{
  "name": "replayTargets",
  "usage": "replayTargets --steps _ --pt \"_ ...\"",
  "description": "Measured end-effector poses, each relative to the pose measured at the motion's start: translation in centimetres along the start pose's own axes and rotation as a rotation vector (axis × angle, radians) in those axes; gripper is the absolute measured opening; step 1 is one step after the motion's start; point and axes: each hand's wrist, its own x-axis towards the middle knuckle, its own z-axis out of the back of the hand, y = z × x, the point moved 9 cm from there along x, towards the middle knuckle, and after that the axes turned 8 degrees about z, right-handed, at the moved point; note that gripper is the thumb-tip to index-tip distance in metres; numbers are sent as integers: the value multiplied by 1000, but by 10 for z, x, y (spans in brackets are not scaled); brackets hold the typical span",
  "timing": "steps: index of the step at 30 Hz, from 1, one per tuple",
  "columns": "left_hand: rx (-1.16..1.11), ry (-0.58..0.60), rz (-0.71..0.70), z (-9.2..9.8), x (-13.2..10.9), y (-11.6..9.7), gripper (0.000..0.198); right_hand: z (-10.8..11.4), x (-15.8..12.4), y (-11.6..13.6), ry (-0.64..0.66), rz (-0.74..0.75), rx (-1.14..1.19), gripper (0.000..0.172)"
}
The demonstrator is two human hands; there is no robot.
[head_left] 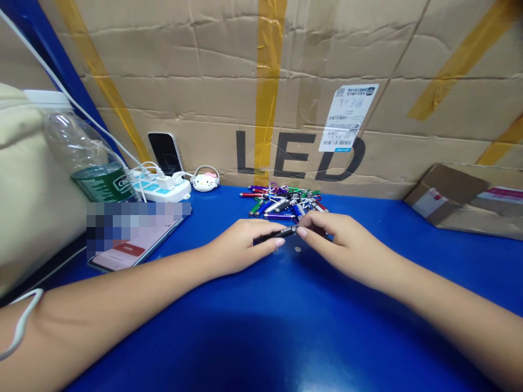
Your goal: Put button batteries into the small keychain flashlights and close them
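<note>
Between my hands is a slim black keychain flashlight (289, 231), held nearly level just above the blue table. My left hand (237, 245) pinches its left part between thumb and fingers. At its other end, the thumb and fingertips of my right hand (347, 237) close on it; that end is partly hidden by the fingers. Just behind the hands lies a pile of small metal keychain flashlights (281, 202) in red, blue, purple, green, silver and black, with clips attached. A small pale disc (298, 249) rests on the table below the held flashlight.
Along the back stands a large cardboard box (204, 109) marked LED. At left are a phone (134, 245), a white power strip (167, 188), a plastic bottle (98, 163), an upright phone (165, 152) and a cat-faced item (205, 182). A smaller carton (461, 201) sits at right.
</note>
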Motion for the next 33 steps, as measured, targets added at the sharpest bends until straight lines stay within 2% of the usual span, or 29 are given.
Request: replayTargets --steps 4,8,10,13,15,16,18,22,24,25,27,29,31,33 --pt "23 -45 -75 3 -2 -7 28 -4 0 9 45 66 -29 20" --pt "239 -239 -214 15 -12 -22 27 -4 -1 9 52 -14 86 22" --pt "424 -350 -298 21 -19 -32 25 -9 -4 6 64 -120 277 25" --pt "654 -478 -452 27 -29 -49 20 -28 -10 4 128 -301 736 22" --pt "733 -500 -518 27 -32 -55 22 -39 -14 6 171 -366 948 20" --pt "738 -492 -523 27 -31 -55 22 -41 -14 7 190 -361 962 21" --pt "671 -441 -468 27 -26 -50 20 -36 -10 6 199 -262 768 29" --pt "425 -249 -312 16 -15 -31 22 -14 -2 8 111 42 -38 31" --pt "382 -224 -300 12 -15 -29 22 -12 -2 11 105 106 -210 31" --pt "390 -239 -313 13 -17 -31 22 -14 -2 12 111 106 -184 33" --pt "456 -308 -369 17 -21 -38 21 -18 -4 11 113 31 44 41" --pt "562 -401 -436 23 -27 -47 20 -28 -8 7 134 -139 383 49" --pt "666 -465 -491 26 -32 -55 21 -42 -14 6 158 -309 717 50" --pt "741 -478 -530 25 -34 -59 23 -52 -17 8 162 -409 951 46"
